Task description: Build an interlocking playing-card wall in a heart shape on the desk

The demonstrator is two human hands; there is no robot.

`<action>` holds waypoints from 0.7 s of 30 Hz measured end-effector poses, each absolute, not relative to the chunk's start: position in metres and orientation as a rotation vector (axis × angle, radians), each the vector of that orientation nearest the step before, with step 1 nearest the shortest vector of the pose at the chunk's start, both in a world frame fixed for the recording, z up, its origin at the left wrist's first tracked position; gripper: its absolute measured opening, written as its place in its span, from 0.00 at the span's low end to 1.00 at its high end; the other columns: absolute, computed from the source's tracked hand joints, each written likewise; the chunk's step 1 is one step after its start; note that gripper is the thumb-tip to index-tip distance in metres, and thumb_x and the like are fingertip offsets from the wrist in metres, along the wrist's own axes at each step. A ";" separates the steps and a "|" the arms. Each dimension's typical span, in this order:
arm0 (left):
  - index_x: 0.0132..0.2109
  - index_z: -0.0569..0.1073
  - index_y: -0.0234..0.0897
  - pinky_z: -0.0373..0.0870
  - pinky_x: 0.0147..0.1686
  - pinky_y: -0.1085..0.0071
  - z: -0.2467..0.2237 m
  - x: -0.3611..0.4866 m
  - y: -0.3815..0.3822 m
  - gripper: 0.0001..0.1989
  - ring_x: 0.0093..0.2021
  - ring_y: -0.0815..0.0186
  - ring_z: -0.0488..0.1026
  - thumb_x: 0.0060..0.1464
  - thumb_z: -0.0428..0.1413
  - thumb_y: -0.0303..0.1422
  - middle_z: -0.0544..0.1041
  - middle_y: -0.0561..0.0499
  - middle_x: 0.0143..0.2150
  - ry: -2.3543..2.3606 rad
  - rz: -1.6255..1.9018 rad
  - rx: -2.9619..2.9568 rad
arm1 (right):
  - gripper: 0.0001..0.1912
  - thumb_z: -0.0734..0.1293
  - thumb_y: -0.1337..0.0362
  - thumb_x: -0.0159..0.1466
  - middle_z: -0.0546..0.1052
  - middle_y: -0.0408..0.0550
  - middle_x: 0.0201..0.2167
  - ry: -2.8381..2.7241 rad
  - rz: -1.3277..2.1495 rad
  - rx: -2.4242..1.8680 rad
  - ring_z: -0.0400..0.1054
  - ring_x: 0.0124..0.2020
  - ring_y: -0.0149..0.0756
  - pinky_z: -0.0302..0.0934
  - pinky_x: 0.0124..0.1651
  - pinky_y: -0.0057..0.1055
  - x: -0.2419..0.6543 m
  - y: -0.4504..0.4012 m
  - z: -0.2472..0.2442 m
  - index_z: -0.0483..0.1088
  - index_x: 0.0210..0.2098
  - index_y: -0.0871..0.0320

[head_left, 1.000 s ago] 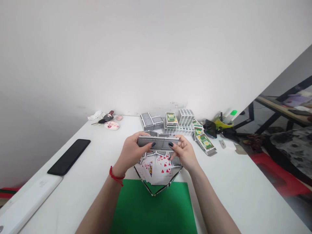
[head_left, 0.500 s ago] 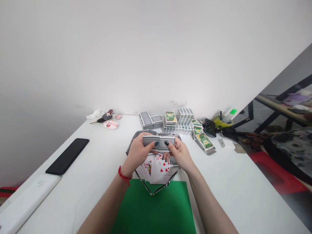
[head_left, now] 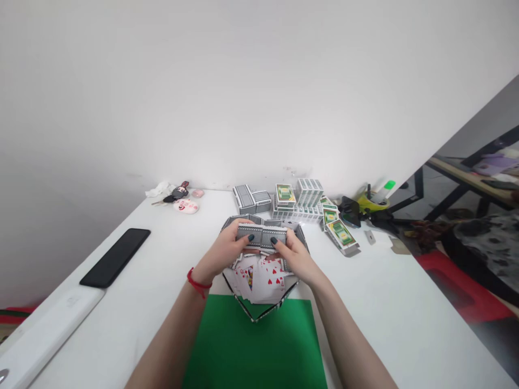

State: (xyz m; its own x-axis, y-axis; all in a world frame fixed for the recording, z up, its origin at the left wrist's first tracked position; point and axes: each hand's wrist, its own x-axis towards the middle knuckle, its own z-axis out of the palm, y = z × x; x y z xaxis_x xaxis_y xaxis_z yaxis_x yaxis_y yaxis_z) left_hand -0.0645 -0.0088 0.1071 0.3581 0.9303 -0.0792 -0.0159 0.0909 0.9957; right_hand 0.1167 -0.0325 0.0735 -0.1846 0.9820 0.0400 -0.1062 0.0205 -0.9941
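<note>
Grey patterned playing cards [head_left: 262,236], backs toward me, are held level between both hands. My left hand [head_left: 232,244] grips their left end with the thumb on top. At the right end my right hand [head_left: 294,253] pinches them, its thumb also on the backs. Below the hands is a heart-shaped frame [head_left: 242,307] with a dark-patterned rim. Loose cards [head_left: 265,286] lie face up inside it, red hearts and a picture card among them. A green mat [head_left: 255,351] lies under the frame's front tip.
Behind the frame stand grey card stacks [head_left: 244,199] and green-white card boxes [head_left: 310,193], with an opened box [head_left: 341,235] to the right. A phone [head_left: 115,257], white case [head_left: 48,329], keys [head_left: 174,195] and yellow holder [head_left: 372,202] sit on the white table [head_left: 174,237].
Both hands remain on the cards. My left forearm has shifted slightly left, and my right hand has moved a little inward. The thumbs sit slightly further left on the card backs.
</note>
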 end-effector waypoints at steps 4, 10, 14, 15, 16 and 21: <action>0.48 0.65 0.36 0.76 0.36 0.60 0.114 -0.079 -0.005 0.21 0.42 0.60 0.72 0.46 0.59 0.32 0.71 0.47 0.44 0.924 0.782 1.257 | 0.18 0.67 0.57 0.55 0.73 0.43 0.31 -1.276 1.271 -1.061 0.69 0.33 0.33 0.65 0.35 0.30 0.123 -0.033 0.082 0.65 0.44 0.54; 0.48 0.68 0.36 0.76 0.33 0.65 0.115 -0.094 0.000 0.22 0.40 0.62 0.73 0.45 0.60 0.35 0.73 0.47 0.46 1.004 0.741 1.282 | 0.18 0.69 0.56 0.52 0.72 0.39 0.20 -1.322 1.492 -1.130 0.69 0.19 0.30 0.65 0.25 0.28 0.123 -0.038 0.087 0.68 0.39 0.59; 0.45 0.72 0.35 0.74 0.32 0.67 0.116 -0.109 0.002 0.19 0.37 0.61 0.73 0.47 0.57 0.39 0.76 0.47 0.40 1.053 0.551 1.360 | 0.16 0.69 0.57 0.51 0.74 0.40 0.20 -1.305 1.666 -1.186 0.71 0.19 0.34 0.66 0.24 0.30 0.113 -0.042 0.084 0.67 0.34 0.60; 0.43 0.73 0.34 0.72 0.31 0.68 0.117 -0.112 0.002 0.18 0.35 0.62 0.73 0.46 0.57 0.39 0.77 0.48 0.37 1.083 0.510 1.404 | 0.14 0.69 0.58 0.50 0.74 0.40 0.20 -1.304 1.689 -1.204 0.71 0.19 0.33 0.67 0.24 0.30 0.110 -0.043 0.083 0.66 0.32 0.60; 0.42 0.74 0.34 0.71 0.30 0.70 0.117 -0.114 0.003 0.17 0.33 0.63 0.73 0.46 0.57 0.39 0.77 0.49 0.35 1.123 0.491 1.451 | 0.13 0.70 0.59 0.49 0.73 0.40 0.20 -1.305 1.706 -1.220 0.71 0.19 0.33 0.67 0.24 0.30 0.107 -0.044 0.082 0.66 0.30 0.59; 0.37 0.75 0.34 0.63 0.23 0.75 0.112 -0.114 0.006 0.15 0.26 0.68 0.69 0.44 0.56 0.39 0.76 0.51 0.28 1.289 0.570 1.586 | 0.13 0.69 0.61 0.50 0.74 0.39 0.21 -1.333 1.746 -1.264 0.70 0.18 0.31 0.68 0.24 0.29 0.097 -0.046 0.076 0.66 0.33 0.59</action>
State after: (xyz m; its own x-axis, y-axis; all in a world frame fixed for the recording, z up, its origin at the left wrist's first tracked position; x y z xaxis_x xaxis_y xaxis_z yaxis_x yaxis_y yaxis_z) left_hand -0.1145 0.0063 0.1122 0.3280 0.9207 -0.2116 0.4630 0.0386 0.8855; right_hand 0.0974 -0.0462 0.0758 -0.3683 0.8708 -0.3258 0.0846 -0.3175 -0.9445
